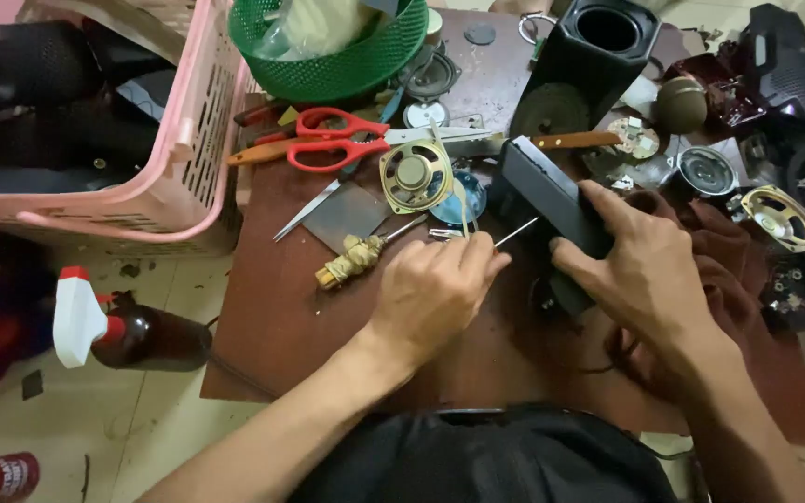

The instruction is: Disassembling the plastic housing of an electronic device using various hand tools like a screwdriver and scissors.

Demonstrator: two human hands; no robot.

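Box (552, 200): matt black plastic. Screwdriver shaft (516, 233): thin bright metal. Table (281, 317): worn brown wood, dull. Scissors (347, 140): glossy red plastic handles, steel blades. Speaker (415, 174): brassy metal frame. Baskets: pink (193, 140) and green (328, 74) perforated plastic. Bottle (146, 337): glossy dark plastic.

The right hand (649, 270) is covering the near end of the black box (547, 200), and the left hand (435, 289) is hiding the handle of the thin metal tool (516, 232). The pink basket (188, 140) and green basket (328, 65) are running off the top edge. The small parts at the right edge are blurring beyond identification.
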